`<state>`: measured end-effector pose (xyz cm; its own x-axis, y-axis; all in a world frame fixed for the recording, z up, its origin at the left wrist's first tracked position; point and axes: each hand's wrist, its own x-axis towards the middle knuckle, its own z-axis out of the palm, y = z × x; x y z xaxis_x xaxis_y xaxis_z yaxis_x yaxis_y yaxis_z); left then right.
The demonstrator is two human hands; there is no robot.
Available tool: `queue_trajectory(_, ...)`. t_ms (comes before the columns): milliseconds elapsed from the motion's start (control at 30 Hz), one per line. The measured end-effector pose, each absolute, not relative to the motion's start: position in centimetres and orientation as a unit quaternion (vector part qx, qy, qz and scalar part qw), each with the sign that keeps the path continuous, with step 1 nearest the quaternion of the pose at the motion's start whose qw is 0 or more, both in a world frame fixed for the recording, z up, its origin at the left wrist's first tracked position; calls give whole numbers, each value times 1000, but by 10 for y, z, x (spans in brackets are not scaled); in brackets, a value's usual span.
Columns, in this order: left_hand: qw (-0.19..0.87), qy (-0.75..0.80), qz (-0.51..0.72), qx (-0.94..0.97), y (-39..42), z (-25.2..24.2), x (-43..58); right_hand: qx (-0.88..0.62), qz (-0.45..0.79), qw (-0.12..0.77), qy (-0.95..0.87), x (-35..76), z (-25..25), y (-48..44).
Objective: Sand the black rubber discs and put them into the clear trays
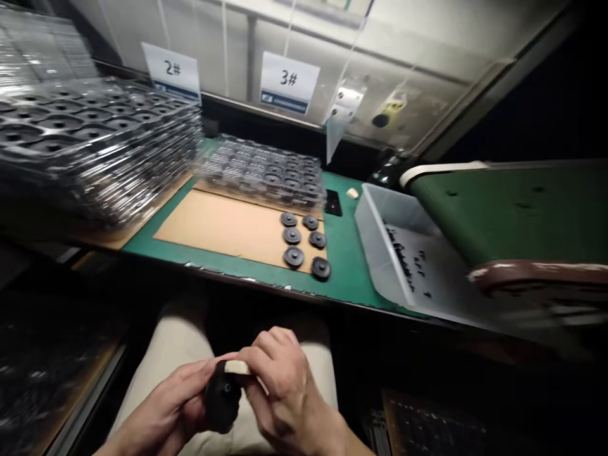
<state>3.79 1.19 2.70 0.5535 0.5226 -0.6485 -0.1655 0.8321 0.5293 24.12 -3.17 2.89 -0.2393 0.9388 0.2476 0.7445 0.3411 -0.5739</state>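
Note:
Above my lap, my left hand is closed around the side of a black round part with a small knob at its middle. A small cream-coloured block is pinched in my right hand and rests against the upper edge of that part. What the block is made of I cannot tell. Several similar black discs, each with a raised centre, lie in two columns at the right end of a brown cardboard sheet on the green bench.
Stacked clear trays stand at the left, with a lower tray stack behind the cardboard. A translucent bin sits at the right beside a green conveyor belt. Near the bin are a black flat object and another cream piece.

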Motion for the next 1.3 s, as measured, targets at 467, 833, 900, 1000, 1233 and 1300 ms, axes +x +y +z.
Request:
queue_trajectory(467, 880, 383, 256, 116, 3, 12, 34, -493, 166, 290, -803, 248, 35, -27)
queue_trajectory(833, 757, 449, 405, 248, 10, 18, 41, -589, 330, 374, -636, 217, 42, -23)
queue_trajectory(900, 761, 443, 414, 230, 12, 24, 38, -599, 279, 346, -667, 221, 43, -21)
queue_trajectory(1000, 790, 427, 384, 212, 15, 27, 32, -614, 202, 297, -703, 228, 41, -17)
queue_trajectory(1233, 839, 383, 354, 154, 16, 17, 24, -558, 282, 417, -660, 241, 30, -7)
queue_trajectory(1300, 835, 376, 373, 151, 16, 16, 24, -582, 358, 450, -575, 241, 24, -9)
